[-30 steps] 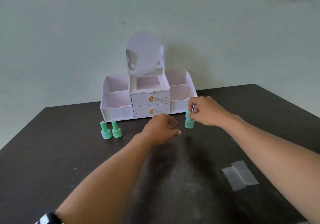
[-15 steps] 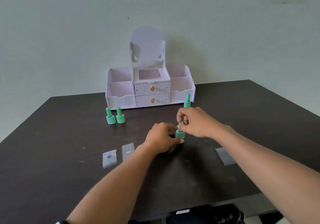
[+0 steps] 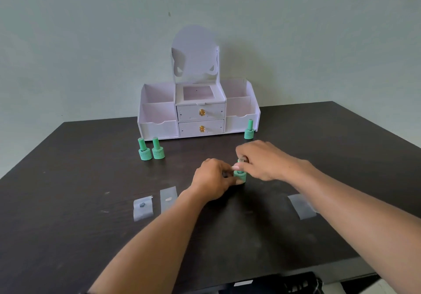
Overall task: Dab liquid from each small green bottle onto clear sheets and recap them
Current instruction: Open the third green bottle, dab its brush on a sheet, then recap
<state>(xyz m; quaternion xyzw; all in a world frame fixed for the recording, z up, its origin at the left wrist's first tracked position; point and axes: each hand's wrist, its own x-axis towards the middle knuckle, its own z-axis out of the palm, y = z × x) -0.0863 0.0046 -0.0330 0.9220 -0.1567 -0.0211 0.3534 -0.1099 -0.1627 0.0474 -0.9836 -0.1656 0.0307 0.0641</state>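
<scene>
A small green bottle (image 3: 240,176) stands on the dark table (image 3: 68,236) at the centre. My left hand (image 3: 213,178) grips its base. My right hand (image 3: 262,159) pinches its cap from above. Two capped green bottles (image 3: 145,150) (image 3: 158,149) stand together at the back left. Another capped green bottle (image 3: 249,130) stands by the organizer's right end. Two clear sheets lie left of my left arm: one (image 3: 142,207) with a dark dab, one (image 3: 168,199) with a pale dab. A third clear sheet (image 3: 300,205) lies on the right, partly under my right arm.
A white desk organizer (image 3: 198,116) with two gold-knobbed drawers, open side bins and a tall back panel stands at the table's rear against the pale wall. The table's front edge runs low in view, with a dark object (image 3: 296,284) below it.
The bottle has come from near the organizer to the table's centre with both hands on it. The view has pulled back, bringing the left clear sheets into sight.
</scene>
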